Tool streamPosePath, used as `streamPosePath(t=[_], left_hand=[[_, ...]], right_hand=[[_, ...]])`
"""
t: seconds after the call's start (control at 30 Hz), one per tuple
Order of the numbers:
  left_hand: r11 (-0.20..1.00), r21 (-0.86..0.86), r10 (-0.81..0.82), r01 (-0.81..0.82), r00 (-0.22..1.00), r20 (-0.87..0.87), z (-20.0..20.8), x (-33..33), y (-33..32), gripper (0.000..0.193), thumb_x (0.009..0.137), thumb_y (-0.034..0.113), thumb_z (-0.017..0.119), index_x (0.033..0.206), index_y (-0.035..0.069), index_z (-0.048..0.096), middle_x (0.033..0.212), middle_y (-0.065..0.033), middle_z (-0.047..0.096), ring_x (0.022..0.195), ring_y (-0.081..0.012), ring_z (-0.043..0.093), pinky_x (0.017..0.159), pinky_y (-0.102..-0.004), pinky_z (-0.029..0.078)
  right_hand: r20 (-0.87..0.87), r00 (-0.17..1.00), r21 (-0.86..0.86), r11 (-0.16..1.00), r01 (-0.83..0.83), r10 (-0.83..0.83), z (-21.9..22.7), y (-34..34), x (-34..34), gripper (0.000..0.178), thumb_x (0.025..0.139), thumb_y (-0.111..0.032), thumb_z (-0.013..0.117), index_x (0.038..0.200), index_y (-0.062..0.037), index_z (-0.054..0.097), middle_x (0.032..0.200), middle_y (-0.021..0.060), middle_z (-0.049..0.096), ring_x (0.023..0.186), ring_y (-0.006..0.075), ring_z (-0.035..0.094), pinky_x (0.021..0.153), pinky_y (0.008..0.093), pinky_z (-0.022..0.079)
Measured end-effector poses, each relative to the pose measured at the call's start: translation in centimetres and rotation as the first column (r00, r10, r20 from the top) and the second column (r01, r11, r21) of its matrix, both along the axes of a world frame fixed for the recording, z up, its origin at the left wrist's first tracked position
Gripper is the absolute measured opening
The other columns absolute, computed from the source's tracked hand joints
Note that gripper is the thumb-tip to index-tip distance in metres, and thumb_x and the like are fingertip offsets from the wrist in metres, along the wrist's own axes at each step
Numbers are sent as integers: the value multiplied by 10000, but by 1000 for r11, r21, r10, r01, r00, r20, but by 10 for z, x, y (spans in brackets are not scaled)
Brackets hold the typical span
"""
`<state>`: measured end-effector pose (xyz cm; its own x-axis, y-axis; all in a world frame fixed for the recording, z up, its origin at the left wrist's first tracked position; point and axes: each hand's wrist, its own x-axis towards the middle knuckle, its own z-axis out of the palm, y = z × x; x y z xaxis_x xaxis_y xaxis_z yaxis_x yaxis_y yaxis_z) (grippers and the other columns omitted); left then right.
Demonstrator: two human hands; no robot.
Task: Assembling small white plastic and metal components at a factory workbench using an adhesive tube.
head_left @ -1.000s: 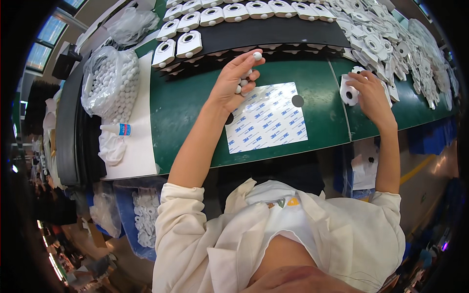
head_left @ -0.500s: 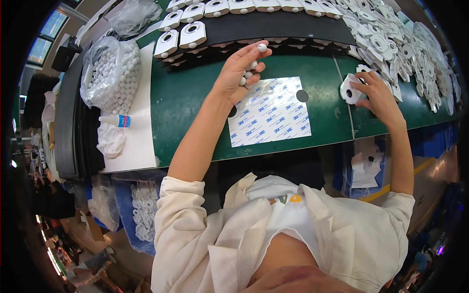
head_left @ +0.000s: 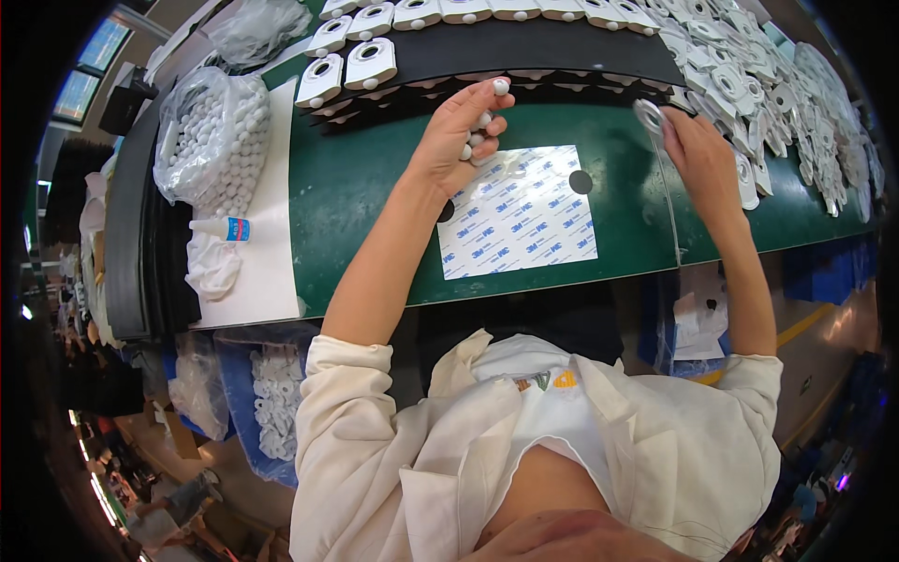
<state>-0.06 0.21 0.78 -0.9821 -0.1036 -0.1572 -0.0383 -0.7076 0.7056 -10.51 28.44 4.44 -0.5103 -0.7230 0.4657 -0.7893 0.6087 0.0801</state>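
Observation:
My left hand (head_left: 456, 131) is closed around several small white balls, pinching one white ball (head_left: 501, 87) between thumb and forefinger while others sit in the curled fingers. It hovers over the far left corner of a white sheet with blue print (head_left: 518, 225). On the right, my right hand (head_left: 700, 155) grips a white plastic part with a round hole (head_left: 648, 116), held tilted above the green table. Finished-looking rows of like white parts (head_left: 371, 64), each with a ball at its near edge, lie on a black strip (head_left: 534, 49) beyond my hands.
A large heap of white parts (head_left: 749, 84) covers the far right. At left stand a plastic bag of white balls (head_left: 211, 140), a small glue bottle (head_left: 221, 229) and a crumpled white cloth (head_left: 213, 268). Blue bins (head_left: 245, 398) sit below the green table (head_left: 365, 267).
My right hand has lifted the white part off the table beside the heap and moved it left and away from me. The left hand has barely moved.

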Motion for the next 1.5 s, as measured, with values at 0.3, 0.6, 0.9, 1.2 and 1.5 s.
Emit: streamPosePath(t=[0.3, 0.6, 0.9, 1.2, 1.5], left_hand=[[1000, -9, -3, 2, 999, -54, -6, -3, -2, 289, 838, 170, 632, 1085, 39, 560, 938, -82, 588, 598, -55, 473, 376, -145, 313], [1000, -15, 22, -23, 999, -36, -4, -3, -1, 289, 822, 163, 651, 1071, 37, 574, 924, -79, 596, 584, -49, 471, 370, -146, 308], [999, -37, 19, -20, 999, -44, -5, -3, -1, 306, 833, 178, 639, 1099, 43, 572, 926, -73, 591, 582, -51, 462, 370, -145, 309], [999, -45, 16, -19, 999, -52, -7, -3, -4, 316, 843, 168, 624, 1126, 41, 558, 958, -75, 581, 612, -53, 463, 383, -147, 310], [989, -143, 24, -29, 999, -37, -2, -1, 0, 282, 824, 122, 634, 1080, 34, 553, 945, -57, 565, 624, -45, 451, 392, -147, 305]], right_hand=[[771, 145, -635, 733, 244, 620, -28, -75, 42, 241, 920, -146, 491, 1111, -1, 472, 848, 32, 568, 729, 62, 541, 650, 199, 450], [786, 188, -617, 767, 179, 589, -53, -86, 48, 182, 899, -76, 509, 1058, 10, 487, 911, 40, 571, 788, 67, 532, 704, 198, 443], [781, 356, -582, 805, 116, 513, -52, -87, 53, 130, 898, -49, 487, 1024, -14, 490, 892, 36, 562, 803, 71, 526, 726, 204, 444], [706, 526, -557, 831, -2, 474, -47, -88, 62, 131, 877, -11, 493, 1007, -12, 506, 856, 51, 563, 755, 86, 524, 667, 224, 448], [707, 254, -707, 653, 272, 660, -56, -85, 46, 190, 923, -106, 476, 1103, -46, 496, 920, 29, 567, 811, 95, 535, 740, 231, 439]])
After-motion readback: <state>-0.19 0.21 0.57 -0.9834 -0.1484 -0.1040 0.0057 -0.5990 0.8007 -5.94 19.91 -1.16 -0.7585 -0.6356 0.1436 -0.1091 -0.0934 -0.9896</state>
